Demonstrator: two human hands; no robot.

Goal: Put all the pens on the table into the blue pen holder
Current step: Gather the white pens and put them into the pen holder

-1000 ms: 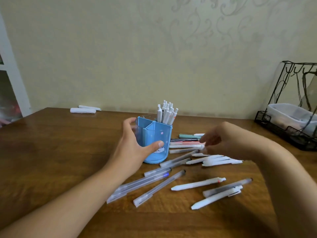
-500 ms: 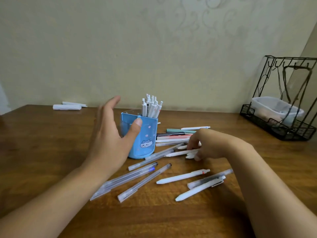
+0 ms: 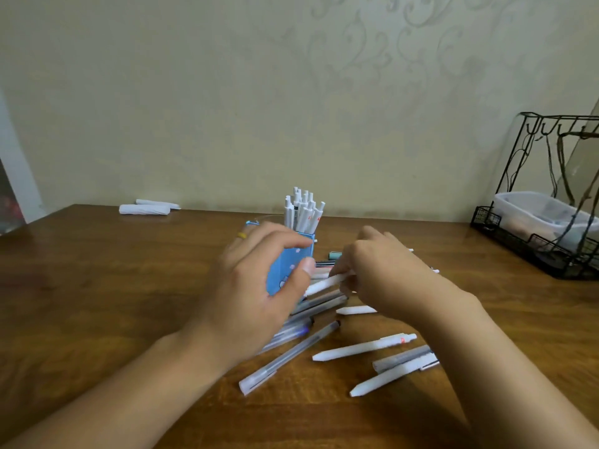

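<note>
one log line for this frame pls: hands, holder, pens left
left hand: grips blue pen holder | right hand: pinches white pen | holder: white pens inside | table: several pens still loose

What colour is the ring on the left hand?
Yellow, gold-like; the ring sits on a finger of the left hand, seen in the head view.

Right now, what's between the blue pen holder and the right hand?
Head view: a white pen, pinched by the right hand, its tip pointing toward the blue pen holder. Behind it, more pens lie on the table.
</note>
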